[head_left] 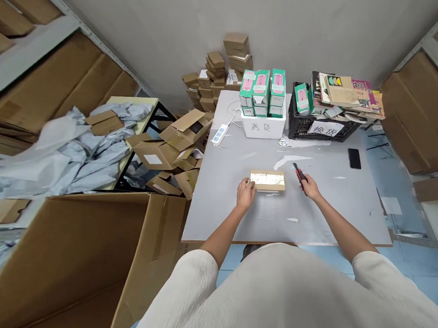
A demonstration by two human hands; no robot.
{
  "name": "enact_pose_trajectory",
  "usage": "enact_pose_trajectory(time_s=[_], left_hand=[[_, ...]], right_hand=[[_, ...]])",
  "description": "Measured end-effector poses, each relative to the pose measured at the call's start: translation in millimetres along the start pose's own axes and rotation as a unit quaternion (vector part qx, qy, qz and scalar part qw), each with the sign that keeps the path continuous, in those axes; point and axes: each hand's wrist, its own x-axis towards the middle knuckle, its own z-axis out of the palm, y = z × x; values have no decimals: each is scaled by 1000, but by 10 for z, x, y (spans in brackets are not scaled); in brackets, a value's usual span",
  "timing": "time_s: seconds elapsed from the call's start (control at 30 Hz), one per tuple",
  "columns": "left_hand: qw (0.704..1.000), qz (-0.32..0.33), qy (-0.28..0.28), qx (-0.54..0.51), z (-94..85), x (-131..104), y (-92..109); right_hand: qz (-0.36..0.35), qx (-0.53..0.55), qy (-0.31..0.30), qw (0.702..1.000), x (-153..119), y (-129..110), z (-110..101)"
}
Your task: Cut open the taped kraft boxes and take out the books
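A small cardboard box with a bright white label on its top lies on the grey table. At its left end is my left hand, its fingers bent against the box's edge and holding it. To the right of the box, my right hand is closed around a red and black utility knife. The knife points up and to the left, apart from the box. Whether its blade is out is too small to tell.
On the table stand a white bin of green-and-pink boxes and a black crate with books. A phone lies right, a power strip left. A big open carton and opened boxes flank the table's left side.
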Motion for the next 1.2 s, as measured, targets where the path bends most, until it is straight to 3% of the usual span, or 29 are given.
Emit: enact_pose_trajectory(time_s=[0.1,0.23,0.43,0.6,1.2], left_hand=[[995,67,-32,69,-46,-6,72],[986,122,-68,95,-89,-11,129],[975,154,-107,120,-127,-75,159],[973,162,-119,113,-123,-104,170],[974,170,-120,90,-125,-100,177]], right_hand=[[-97,-83,-55,990,-88,-380,151],[-218,-251,-104,937,-176,-818,400],[-210,-456,-144,853,-196,-1214,741],[-207,-506,-146,825,-217,-1350,866],[-188,-537,-153,808,-254,-1476,890]])
